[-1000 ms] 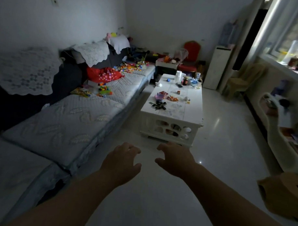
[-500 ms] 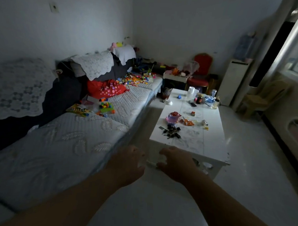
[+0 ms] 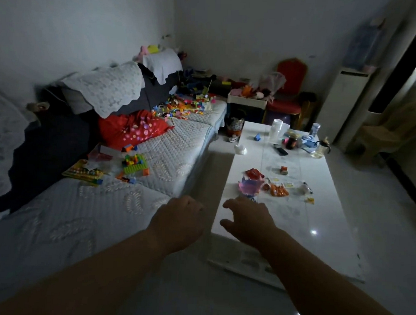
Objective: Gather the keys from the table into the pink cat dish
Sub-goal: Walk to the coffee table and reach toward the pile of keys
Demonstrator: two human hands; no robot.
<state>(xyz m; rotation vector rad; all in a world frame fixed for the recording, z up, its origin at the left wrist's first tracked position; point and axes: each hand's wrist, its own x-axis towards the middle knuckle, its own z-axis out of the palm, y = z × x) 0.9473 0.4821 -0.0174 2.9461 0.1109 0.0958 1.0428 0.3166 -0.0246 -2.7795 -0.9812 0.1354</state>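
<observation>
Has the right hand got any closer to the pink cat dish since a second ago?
Yes. The right hand now reaches over the near end of the white table, just short of the pink cat dish; earlier it was over bare floor, well short of the table.

Pink cat dish (image 3: 250,186) upright on white table (image 3: 318,222), keys hidden.

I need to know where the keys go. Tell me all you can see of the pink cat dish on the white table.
The pink cat dish is a small, glossy, translucent-looking pink bowl with pointed tips on its rim, like ears. It stands upright on the white low table, near the sofa-side edge. Orange wrappers lie just beside it; a red packet lies behind it. The right hand hovers just in front, partly covering its base. Its contents cannot be made out.
</observation>
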